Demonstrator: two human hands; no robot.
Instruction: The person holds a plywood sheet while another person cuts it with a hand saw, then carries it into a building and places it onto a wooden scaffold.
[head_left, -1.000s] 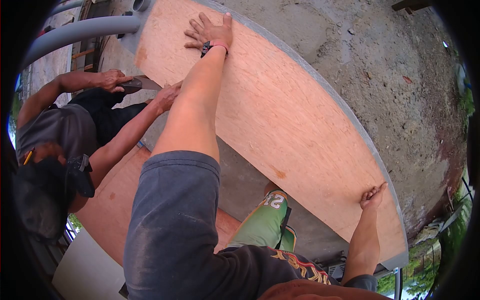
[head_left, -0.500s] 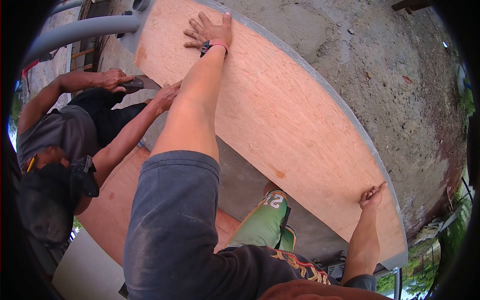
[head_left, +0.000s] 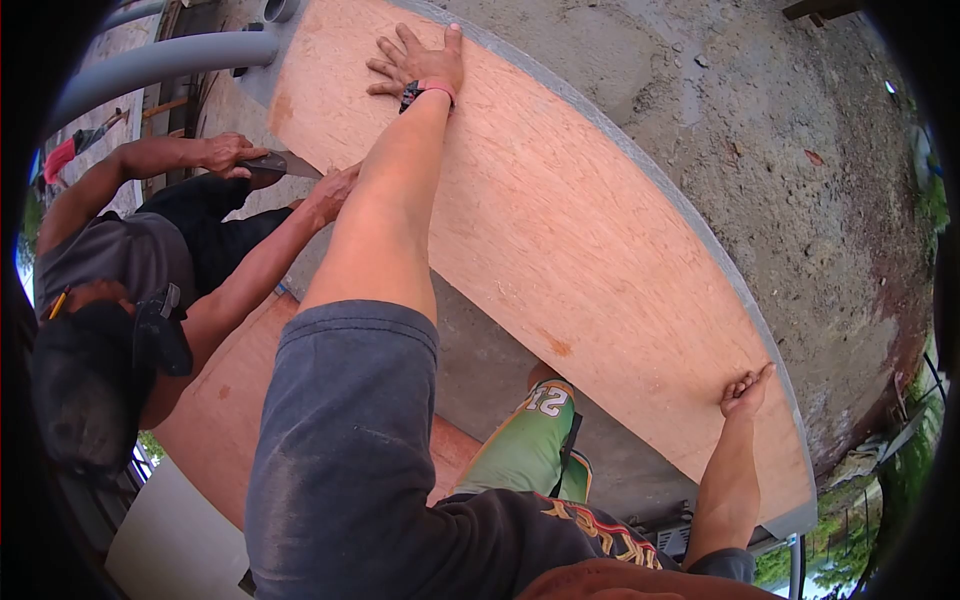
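Note:
A long plywood board (head_left: 560, 220) lies flat against a rough concrete surface (head_left: 790, 130). My left hand (head_left: 420, 62), with a red wristband, presses flat on the board near its far end, fingers spread. At the board's near end my right hand (head_left: 745, 392) rests against it with fingers curled and thumb out, holding nothing. A co-worker at the left holds a flat metal tool (head_left: 285, 163) at the board's edge with one hand (head_left: 228, 152). The co-worker's other hand (head_left: 333, 190) touches the board beside the tool.
A grey pipe (head_left: 160, 62) runs across the top left. Another plywood sheet (head_left: 230, 400) lies below the co-worker's arm. My knee in green shorts (head_left: 530, 440) is under the board. Greenery and a pole (head_left: 795, 570) show at the bottom right.
The co-worker's head and tool hand have shifted slightly, with the tool nudged along the board's edge. My two hands have stayed in place.

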